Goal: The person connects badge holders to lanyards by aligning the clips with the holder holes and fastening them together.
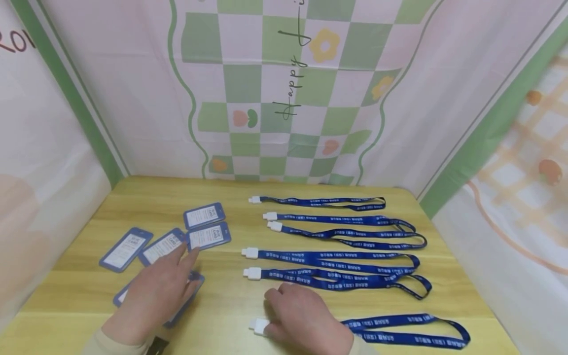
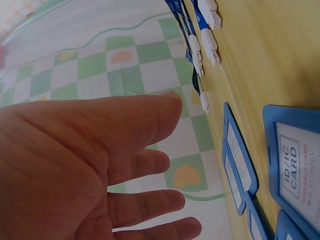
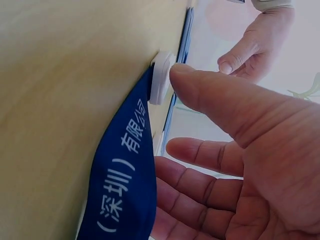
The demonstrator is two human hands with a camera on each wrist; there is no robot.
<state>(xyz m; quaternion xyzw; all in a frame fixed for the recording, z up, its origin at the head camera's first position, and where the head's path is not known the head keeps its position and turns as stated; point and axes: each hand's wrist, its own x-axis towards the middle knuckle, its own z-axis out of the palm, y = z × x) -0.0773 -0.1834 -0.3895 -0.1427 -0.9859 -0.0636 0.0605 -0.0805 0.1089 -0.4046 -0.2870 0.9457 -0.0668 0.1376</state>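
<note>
My left hand (image 1: 157,288) hovers over the blue card holders on the left, fingers extended and nothing gripped. Beneath it one card holder (image 1: 194,291) is partly hidden; another card holder (image 1: 161,246) lies by the fingertips. In the left wrist view the thumb and fingers are spread, with a card holder (image 2: 305,165) printed "ID/IC CARD" to the side. My right hand (image 1: 306,315) is over the nearest blue lanyard (image 1: 408,330). Its thumb tip is right at the white clip (image 3: 161,77), while the fingers stay loosely bent and apart in the right wrist view.
Several more blue lanyards (image 1: 333,259) with white clips lie in rows on the right of the wooden table (image 1: 226,305). More card holders (image 1: 125,250) lie at the left. A patterned cloth (image 1: 284,88) hangs behind the table's far edge.
</note>
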